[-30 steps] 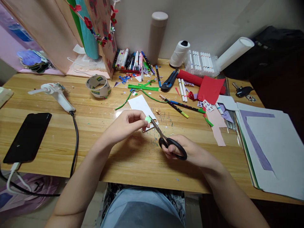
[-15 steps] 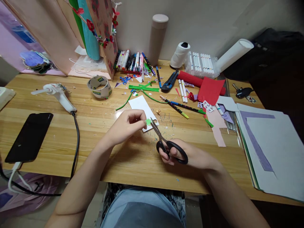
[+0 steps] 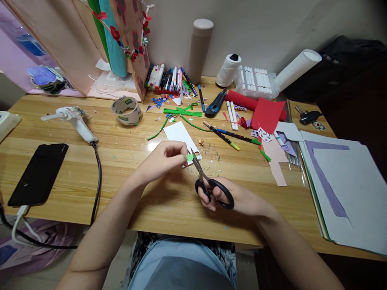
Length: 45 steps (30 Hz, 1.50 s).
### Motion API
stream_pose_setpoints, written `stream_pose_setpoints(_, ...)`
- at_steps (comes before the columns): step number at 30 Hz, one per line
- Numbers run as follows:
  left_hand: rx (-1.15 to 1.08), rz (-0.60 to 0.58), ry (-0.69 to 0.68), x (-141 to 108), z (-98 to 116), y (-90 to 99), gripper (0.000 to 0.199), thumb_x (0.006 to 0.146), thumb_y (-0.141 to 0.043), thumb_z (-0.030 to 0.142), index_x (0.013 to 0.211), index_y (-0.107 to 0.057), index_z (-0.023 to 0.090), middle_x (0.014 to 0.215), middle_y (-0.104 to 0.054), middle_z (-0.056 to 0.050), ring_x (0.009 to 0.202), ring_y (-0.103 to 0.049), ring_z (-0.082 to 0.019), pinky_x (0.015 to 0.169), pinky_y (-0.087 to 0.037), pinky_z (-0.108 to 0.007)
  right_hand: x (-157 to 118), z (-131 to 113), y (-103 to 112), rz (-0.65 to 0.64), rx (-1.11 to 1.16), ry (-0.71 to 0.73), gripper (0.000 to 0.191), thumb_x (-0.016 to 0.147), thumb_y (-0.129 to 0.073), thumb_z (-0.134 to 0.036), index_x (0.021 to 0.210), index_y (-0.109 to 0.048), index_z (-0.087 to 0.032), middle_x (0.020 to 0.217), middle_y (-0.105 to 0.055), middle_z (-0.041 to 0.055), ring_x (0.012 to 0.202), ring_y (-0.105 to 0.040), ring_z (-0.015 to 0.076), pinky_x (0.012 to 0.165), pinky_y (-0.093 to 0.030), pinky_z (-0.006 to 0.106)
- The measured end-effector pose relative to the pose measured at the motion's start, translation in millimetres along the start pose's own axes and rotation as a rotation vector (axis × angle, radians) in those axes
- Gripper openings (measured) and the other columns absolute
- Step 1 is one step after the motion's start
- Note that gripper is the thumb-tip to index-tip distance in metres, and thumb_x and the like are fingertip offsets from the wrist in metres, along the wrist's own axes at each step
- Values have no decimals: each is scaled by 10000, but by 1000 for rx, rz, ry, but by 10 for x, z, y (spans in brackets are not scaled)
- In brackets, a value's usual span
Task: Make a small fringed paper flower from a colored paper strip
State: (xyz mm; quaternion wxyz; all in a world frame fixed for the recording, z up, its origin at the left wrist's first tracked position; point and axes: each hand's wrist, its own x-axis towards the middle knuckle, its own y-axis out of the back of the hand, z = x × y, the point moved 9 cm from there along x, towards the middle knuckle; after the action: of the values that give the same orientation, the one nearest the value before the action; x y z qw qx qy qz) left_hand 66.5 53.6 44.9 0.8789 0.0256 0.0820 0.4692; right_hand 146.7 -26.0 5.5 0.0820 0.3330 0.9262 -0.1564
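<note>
Between its thumb and fingertips, my left hand (image 3: 165, 161) pinches a small green piece (image 3: 189, 158). My right hand (image 3: 226, 195) is wrapped round the black handles of the scissors (image 3: 204, 175). The blades point up and to the left, with their tips beside the green piece. Behind the fingertips a white card (image 3: 181, 135) lies on the wooden table (image 3: 169, 209), with a notch near its lower right corner. A green wire stem (image 3: 193, 125) curves above the card, near flat green strips (image 3: 183, 112).
At the left are a tape roll (image 3: 127, 110), a glue gun (image 3: 75, 123) and a phone (image 3: 38, 174). Behind the card lie a blue-black cutter (image 3: 215, 103), pens and paper scraps. Red paper (image 3: 268, 114) and a stack of sheets (image 3: 353, 193) occupy the right.
The right hand and scissors have shifted slightly left, bringing the blades closer to the green piece. My left hand has lowered a little, still pinching it.
</note>
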Motion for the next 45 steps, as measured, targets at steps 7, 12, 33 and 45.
stream_pose_setpoints(7, 4, -3, 0, 14, -5, 11, 151, 662, -496, 189, 518, -459, 162, 541, -500, 31, 548, -436, -85, 560, -350, -212, 1, -3, 25, 38, -6, 22, 584, 764, -410, -725, 700, -464, -147, 631, -435, -21, 555, -398, 89, 529, -317, 237)
stream_pose_setpoints(12, 10, 7, 11, -7, -6, 41, 150, 674, -492, 192, 528, -476, 158, 542, -503, 33, 540, -434, -83, 554, -350, -211, 8, 30, 50, 67, 40, -32, 567, 711, -516, -714, 666, -440, -154, 617, -422, -29, 532, -374, 73, 498, -296, 222)
stream_pose_setpoints(33, 30, 57, -15, -10, -15, 157, 133, 662, -469, 185, 531, -459, 163, 539, -468, 36, 535, -394, -84, 536, -327, -220, -24, 69, 114, 109, -22, -102, 589, 657, -548, -739, 620, -411, -168, 556, -409, -36, 509, -347, 78, 473, -253, 227)
stream_pose_setpoints(45, 54, 123, -21, -11, 41, 219, 132, 639, -524, 207, 528, -474, 158, 526, -462, 34, 536, -409, -83, 515, -330, -209, -43, 58, 156, 129, -88, -109, 565, 694, -547, -707, 592, -425, -165, 538, -412, -35, 492, -345, 75, 467, -260, 225)
